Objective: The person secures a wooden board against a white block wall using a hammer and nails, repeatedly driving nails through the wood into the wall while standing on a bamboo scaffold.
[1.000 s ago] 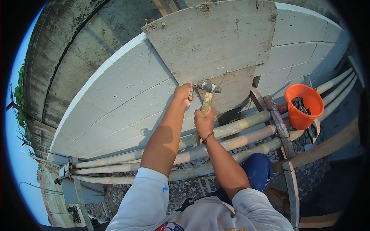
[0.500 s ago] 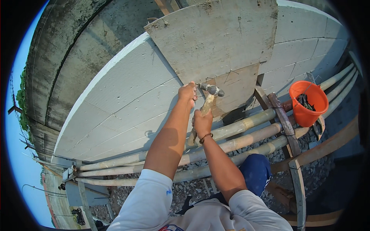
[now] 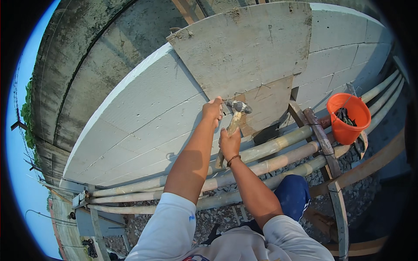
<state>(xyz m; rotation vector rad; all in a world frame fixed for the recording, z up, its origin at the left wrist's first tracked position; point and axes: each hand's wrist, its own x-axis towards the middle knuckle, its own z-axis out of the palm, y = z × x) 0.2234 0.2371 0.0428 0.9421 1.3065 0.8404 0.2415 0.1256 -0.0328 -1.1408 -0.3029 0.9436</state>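
My right hand (image 3: 229, 141) is wrapped round the wooden handle of a hammer (image 3: 234, 123). The dark metal head is up beside my left hand, in front of the lower edge of a large weathered plywood panel (image 3: 250, 43). My left hand (image 3: 212, 109) is closed, fingers pinched together at the panel's lower left corner, against the pale block wall (image 3: 143, 108). Whatever sits between those fingers is too small or hidden to make out. Below the large panel is a smaller brown board (image 3: 269, 104), with nails sticking out near its top edge.
Several bamboo poles (image 3: 270, 165) run along the wall in front of me, tied to wooden posts (image 3: 322, 139). An orange bucket (image 3: 348, 130) with dark items inside hangs or stands on the right by the poles. Rubble (image 3: 361, 195) covers the ground below. A concrete wall (image 3: 100, 56) rises behind.
The view has shifted slightly. Both hands and the hammer keep nearly the same place against the panel, with the hammer head still close to my left hand.
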